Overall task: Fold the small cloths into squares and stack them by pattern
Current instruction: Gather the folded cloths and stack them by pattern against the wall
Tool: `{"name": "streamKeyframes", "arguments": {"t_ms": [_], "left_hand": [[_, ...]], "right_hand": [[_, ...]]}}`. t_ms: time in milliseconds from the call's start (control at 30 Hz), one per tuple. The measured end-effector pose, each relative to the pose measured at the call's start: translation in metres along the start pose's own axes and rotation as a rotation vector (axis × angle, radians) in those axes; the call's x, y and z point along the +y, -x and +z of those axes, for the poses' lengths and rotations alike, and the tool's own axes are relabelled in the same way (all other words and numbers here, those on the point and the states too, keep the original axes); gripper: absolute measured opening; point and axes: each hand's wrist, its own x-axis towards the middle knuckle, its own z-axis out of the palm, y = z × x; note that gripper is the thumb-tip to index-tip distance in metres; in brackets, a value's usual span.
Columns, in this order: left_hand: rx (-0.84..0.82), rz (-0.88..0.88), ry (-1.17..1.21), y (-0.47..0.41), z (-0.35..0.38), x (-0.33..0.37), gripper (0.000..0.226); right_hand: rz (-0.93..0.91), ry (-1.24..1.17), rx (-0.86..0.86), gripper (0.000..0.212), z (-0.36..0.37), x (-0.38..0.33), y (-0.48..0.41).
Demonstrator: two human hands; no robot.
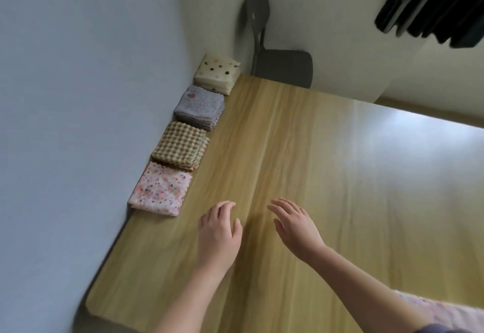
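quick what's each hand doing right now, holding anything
Left hand: open, fingers loosely curved over the pale wooden table, holding nothing.
Right hand: open, fingers spread, holding nothing.

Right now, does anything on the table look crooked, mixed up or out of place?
Nothing stands out. The dotted cream stack, lilac stack, checked stack and pink floral stack line the wall, one pattern each, edges fairly square. The left hand and right hand hold nothing.

Pink cloth (442, 311) cut by bottom-right edge; dark garments (432, 5) cropped at top
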Motion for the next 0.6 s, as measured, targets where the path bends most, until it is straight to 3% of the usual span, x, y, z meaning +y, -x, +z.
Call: {"name": "streamKeyframes", "arguments": {"t_ms": [200,300,600], "left_hand": [[-0.092,0.017,-0.009,0.035,0.086,0.131,0.030],[-0.224,0.026,-0.020,0.060,0.126,0.194,0.032],[-0.473,0.155,-0.093,0.097,0.166,0.277,0.033]], "right_hand": [[0.116,0.002,-0.034,0.036,-0.051,0.120,0.091],[0.161,0.012,-0.074,0.037,-0.071,0.175,0.139],[0.395,0.008,-0.034,0.032,-0.110,0.255,0.240]]}}
